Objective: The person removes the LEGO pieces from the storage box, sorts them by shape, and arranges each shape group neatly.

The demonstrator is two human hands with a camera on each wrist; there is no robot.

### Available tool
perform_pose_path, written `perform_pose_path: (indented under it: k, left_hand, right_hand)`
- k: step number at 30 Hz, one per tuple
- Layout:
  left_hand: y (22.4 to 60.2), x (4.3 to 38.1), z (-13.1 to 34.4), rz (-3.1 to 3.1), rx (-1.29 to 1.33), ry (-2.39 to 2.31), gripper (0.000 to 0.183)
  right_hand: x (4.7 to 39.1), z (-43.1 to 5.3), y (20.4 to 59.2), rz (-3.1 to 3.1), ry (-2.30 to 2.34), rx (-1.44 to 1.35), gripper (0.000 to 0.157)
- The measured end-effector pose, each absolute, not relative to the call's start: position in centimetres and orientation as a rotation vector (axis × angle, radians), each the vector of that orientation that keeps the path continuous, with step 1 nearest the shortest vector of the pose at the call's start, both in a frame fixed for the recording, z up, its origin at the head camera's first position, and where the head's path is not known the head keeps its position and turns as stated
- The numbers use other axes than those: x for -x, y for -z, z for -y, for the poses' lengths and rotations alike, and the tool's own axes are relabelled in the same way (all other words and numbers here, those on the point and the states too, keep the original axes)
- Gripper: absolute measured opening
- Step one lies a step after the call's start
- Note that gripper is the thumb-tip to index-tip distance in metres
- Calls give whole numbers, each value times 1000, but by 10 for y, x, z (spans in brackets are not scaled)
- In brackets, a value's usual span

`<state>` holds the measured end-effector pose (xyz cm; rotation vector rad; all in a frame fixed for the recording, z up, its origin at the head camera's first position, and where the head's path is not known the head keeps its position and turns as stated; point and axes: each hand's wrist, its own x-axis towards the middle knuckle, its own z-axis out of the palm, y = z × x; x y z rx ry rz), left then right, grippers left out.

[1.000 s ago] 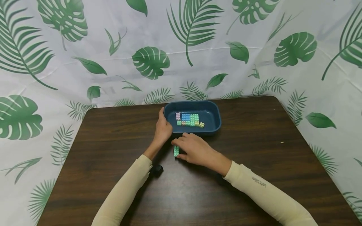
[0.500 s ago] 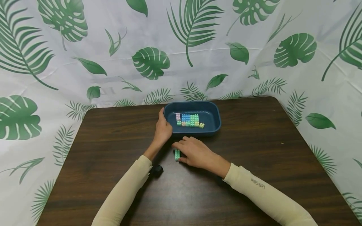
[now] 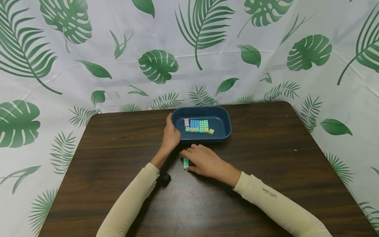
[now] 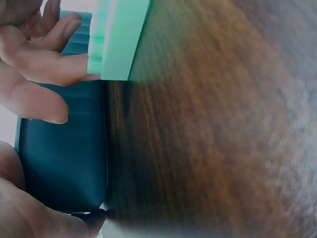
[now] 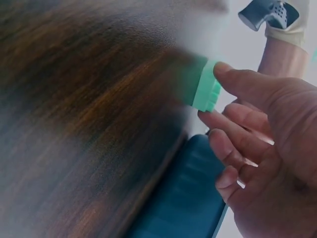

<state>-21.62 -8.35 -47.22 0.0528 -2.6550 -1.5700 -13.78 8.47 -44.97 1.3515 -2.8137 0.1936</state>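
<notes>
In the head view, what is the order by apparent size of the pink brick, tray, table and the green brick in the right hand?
Table
Tray
Green brick in the right hand
Pink brick (the green one is nearer the camera, so true sizes are unsure)

In the head view, your right hand (image 3: pixel 204 160) covers the far end of the green toy brick (image 3: pixel 186 164), and your left hand (image 3: pixel 171 135) hides the near left corner of the blue tray (image 3: pixel 219 125). Your left wrist view crops the brick at the top; your right one cuts off the tray below and blurs much of the tabletop (image 5: pixel 74 99).
</notes>
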Motion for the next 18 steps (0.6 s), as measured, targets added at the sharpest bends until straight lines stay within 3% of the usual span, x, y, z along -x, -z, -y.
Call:
perform_pose_path:
  k: [18]
  left_hand:
    - [474, 216, 84, 2649, -24, 1562, 67]
  right_hand:
    - [140, -93, 432, 2836, -221, -1289, 64]
